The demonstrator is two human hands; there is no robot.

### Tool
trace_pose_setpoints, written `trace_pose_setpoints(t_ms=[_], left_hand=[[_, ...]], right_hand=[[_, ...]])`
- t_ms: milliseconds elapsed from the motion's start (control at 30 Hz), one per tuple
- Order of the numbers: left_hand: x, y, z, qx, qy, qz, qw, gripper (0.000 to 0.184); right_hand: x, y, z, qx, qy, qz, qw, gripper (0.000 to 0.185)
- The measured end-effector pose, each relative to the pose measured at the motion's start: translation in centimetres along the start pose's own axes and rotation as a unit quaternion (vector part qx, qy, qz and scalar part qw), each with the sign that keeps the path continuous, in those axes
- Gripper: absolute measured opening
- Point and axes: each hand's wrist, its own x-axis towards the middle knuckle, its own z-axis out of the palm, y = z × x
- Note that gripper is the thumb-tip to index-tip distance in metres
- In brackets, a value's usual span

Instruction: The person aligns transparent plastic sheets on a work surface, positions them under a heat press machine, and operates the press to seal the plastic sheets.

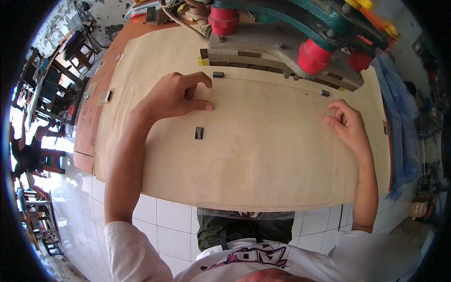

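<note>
My left hand (181,96) hovers over or rests on the pale sheet-covered table (282,164), thumb and index finger apart with nothing between them. Just beyond its fingertips lies a small dark block (218,74); another dark block (199,133) is nearer to me, below that hand. On the right, my right hand (344,120) has curled fingers, thumb and forefinger apart, and nothing shows in it. A third small dark block (325,93) sits just past its fingertips, not touched.
A green machine (291,19) with red mounts and a long metal bar (282,63) stands across the table's far side. Blue plastic sheeting (399,117) hangs at the right. At the far left a person (28,150) is near a red stool (52,160).
</note>
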Motion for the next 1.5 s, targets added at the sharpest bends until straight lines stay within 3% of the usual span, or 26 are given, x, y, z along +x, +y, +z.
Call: trace_pose_setpoints(t_ms=[367, 533, 600, 733, 800, 1100, 1500], left_hand=[[0.1, -0.3, 0.1, 0.001, -0.006, 0.018, 1.000, 0.037], [0.0, -0.1, 0.1, -0.002, -0.009, 0.002, 1.000, 0.035], [-0.1, -0.1, 0.4, -0.037, 0.030, 0.014, 0.999, 0.037], [0.0, -0.5, 0.3, -0.033, 0.022, 0.020, 0.999, 0.037], [0.1, -1.2, 0.5, -0.006, 0.008, 0.066, 0.998, 0.037], [-0.2, 0.4, -0.1, -0.012, 0.012, 0.010, 1.000, 0.034], [-0.1, -0.8, 0.4, 0.000, 0.013, 0.054, 0.998, 0.034]], right_hand=[[-0.1, 0.0, 0.1, 0.029, 0.022, 0.012, 0.999, 0.033], [0.0, 0.4, 0.0, -0.030, -0.004, -0.011, 0.999, 0.033], [-0.1, -0.2, 0.0, -0.018, 0.010, -0.006, 1.000, 0.032], [0.0, 0.2, -0.1, -0.037, 0.001, -0.004, 0.999, 0.030], [0.0, 0.0, 0.0, -0.024, 0.008, -0.003, 1.000, 0.031], [-0.1, -0.4, 0.1, -0.009, 0.015, 0.002, 1.000, 0.031], [0.0, -0.1, 0.0, -0.023, 0.011, 0.002, 1.000, 0.030]])
